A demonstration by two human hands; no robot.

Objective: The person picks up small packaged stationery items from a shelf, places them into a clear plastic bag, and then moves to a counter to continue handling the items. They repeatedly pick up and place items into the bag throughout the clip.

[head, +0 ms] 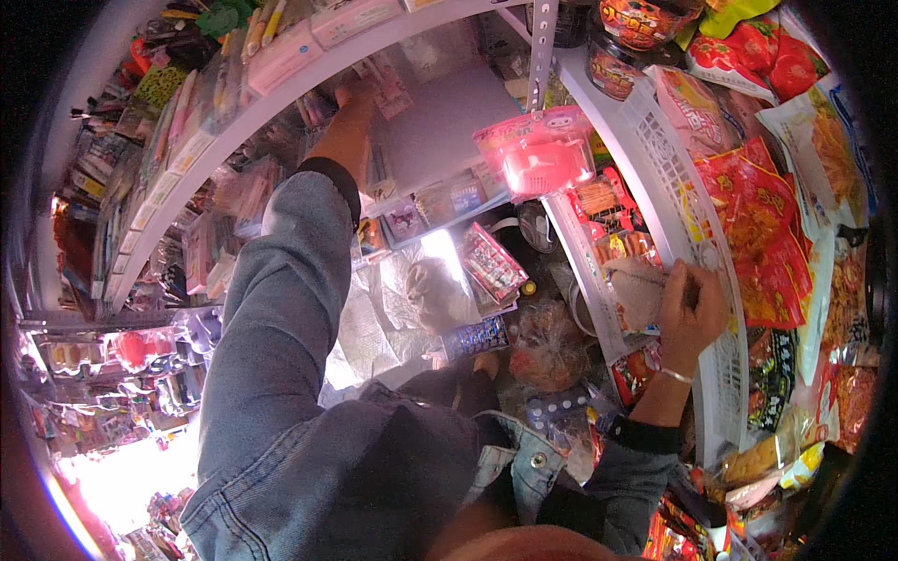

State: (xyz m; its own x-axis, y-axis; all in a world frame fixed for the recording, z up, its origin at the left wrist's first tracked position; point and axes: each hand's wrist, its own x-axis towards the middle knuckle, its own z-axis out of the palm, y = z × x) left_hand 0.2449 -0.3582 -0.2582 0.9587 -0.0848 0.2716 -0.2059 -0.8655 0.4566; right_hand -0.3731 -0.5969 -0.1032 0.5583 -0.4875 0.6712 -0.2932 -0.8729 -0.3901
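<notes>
My left arm in a denim sleeve reaches up into a shelf bay. My left hand (349,98) is dim and partly cut off by the shelf edge above. It is beside a pink clear-wrapped packet (387,91), and whether it grips anything cannot be made out. On the right, my right hand (693,308) has its fingers curled on a greyish cloth (637,291). That hand rests near the rim of a white perforated plastic basket (726,350). The cloth hangs in front of snack packets on a lower shelf.
A pink blister-packed item (540,158) hangs from the metal shelf upright (541,56). Red snack bags (754,231) fill the basket side, with noodle bowls (642,24) above. Pens (263,28) line the upper left shelf. Boxed goods (491,263) and a bagged bundle (547,350) lie below.
</notes>
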